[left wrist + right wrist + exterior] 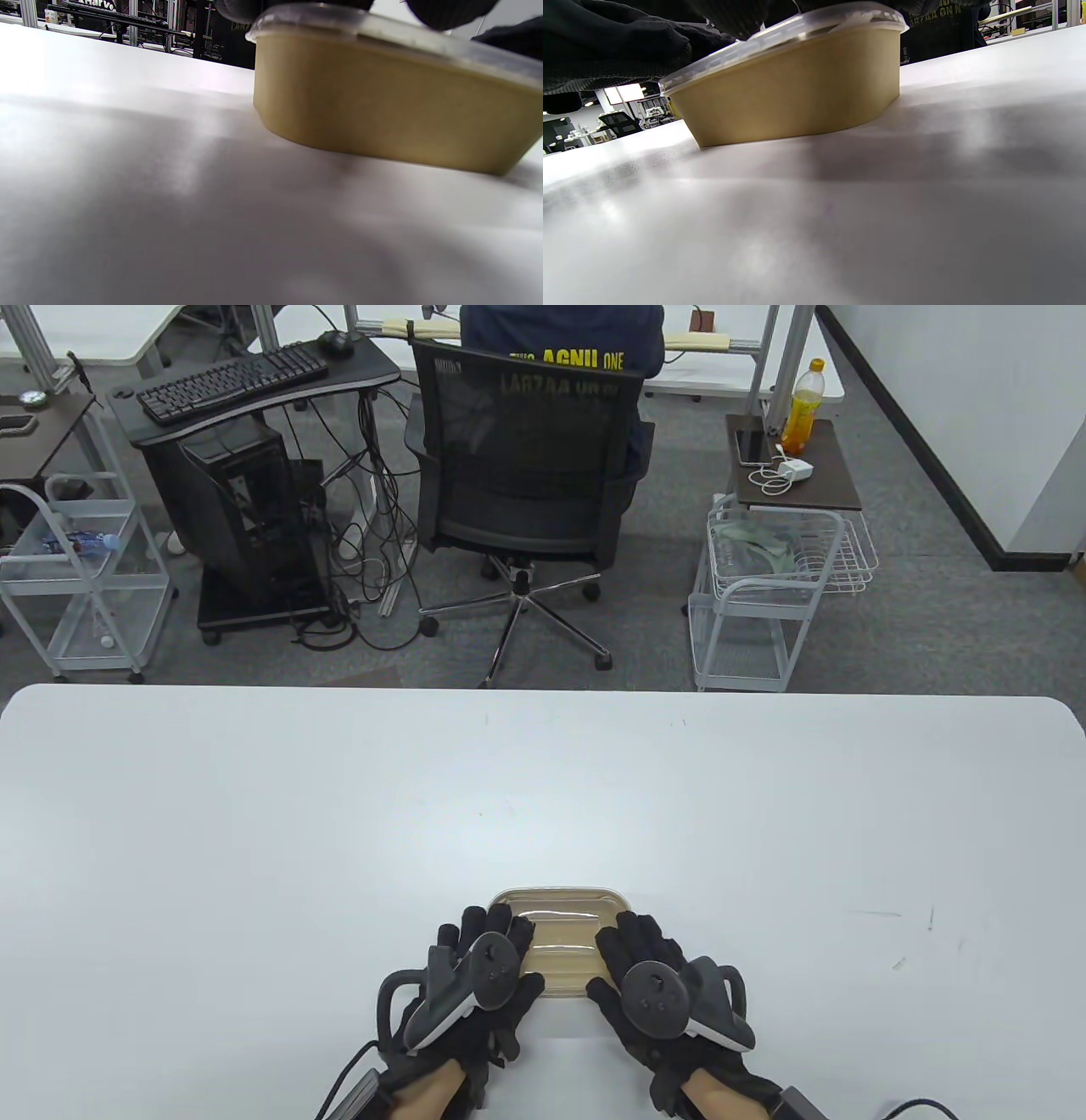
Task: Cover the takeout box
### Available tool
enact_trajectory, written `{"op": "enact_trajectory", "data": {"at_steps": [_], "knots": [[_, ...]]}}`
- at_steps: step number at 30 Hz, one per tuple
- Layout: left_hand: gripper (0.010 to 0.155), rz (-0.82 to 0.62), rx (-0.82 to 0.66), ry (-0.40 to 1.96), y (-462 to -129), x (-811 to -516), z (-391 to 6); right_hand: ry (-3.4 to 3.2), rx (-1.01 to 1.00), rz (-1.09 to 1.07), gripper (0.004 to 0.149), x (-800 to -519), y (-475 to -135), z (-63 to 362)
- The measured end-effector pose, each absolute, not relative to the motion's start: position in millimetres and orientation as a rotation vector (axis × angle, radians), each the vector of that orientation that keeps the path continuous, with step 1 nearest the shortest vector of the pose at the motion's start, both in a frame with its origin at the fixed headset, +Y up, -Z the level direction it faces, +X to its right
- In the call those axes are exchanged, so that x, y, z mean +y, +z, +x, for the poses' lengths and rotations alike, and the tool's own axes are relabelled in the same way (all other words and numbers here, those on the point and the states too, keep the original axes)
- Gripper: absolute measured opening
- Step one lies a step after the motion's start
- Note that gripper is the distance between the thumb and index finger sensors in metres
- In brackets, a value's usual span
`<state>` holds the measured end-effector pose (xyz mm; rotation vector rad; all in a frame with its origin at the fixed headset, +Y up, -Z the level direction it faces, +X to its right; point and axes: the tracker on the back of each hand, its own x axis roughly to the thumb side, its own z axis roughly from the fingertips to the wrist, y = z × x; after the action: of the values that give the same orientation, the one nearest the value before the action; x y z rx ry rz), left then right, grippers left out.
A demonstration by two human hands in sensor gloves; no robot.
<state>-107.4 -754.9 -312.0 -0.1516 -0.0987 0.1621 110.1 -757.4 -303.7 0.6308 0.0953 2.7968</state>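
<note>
A tan paper takeout box [562, 952] stands on the white table [254, 857] near its front edge, with a clear plastic lid [560, 909] lying on top of it. My left hand [485, 959] rests on the lid's left side and my right hand [638, 952] rests on its right side, fingers laid flat over the rim. In the left wrist view the box [382, 106] shows side-on with the lid [322, 19] on its rim under my fingers [445, 8]. The right wrist view shows the box [793, 93] and lid [806, 29] too.
The table stretches wide to the left, right and far side of the box. Beyond its far edge are an office chair [530, 466] with a seated person, a computer desk [246, 381] and wire carts [768, 585].
</note>
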Motion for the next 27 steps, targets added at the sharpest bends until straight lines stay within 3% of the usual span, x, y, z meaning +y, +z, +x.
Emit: {"op": "enact_trajectory", "data": {"at_steps": [10, 19, 27], "knots": [[0.070, -0.070, -0.108, 0.206, -308, -747, -122, 2.741, -0.017, 0.566, 0.066, -746, -303, 126], [0.070, 0.024, -0.025, 0.246, -302, -731, -168, 2.682, -0.225, 0.370, 0.066, -725, -304, 176], [0.070, 0.085, 0.032, 0.215, -297, -723, -196, 2.650, -0.251, 0.237, 0.067, -724, -308, 203]]}}
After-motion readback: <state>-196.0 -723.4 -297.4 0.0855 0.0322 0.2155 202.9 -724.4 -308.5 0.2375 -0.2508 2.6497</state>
